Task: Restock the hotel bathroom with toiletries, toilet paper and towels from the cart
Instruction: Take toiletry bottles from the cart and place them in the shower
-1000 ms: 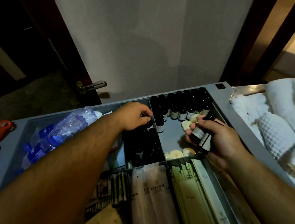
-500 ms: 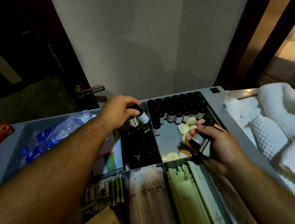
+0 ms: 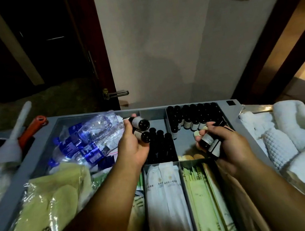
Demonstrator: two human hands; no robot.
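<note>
The grey cart tray is split into compartments. My left hand grips two small dark toiletry bottles with pale labels, lifted above the compartment of dark bottles. My right hand holds two or three more dark bottles over the right compartment, where a row of standing bottles lines the back and round pale soaps lie on the floor. White towels are piled at the right of the cart.
Plastic water bottles lie in the left compartment above a yellow-green packet. Wrapped sachets fill the near compartments. A white brush handle and an orange tool stand at the far left. A wall and a door handle lie behind.
My left hand has lifted out of the dark bottle compartment with bottles and drawn back toward me. My right hand stays over the right compartment with its bottles. The camera tilted up.
</note>
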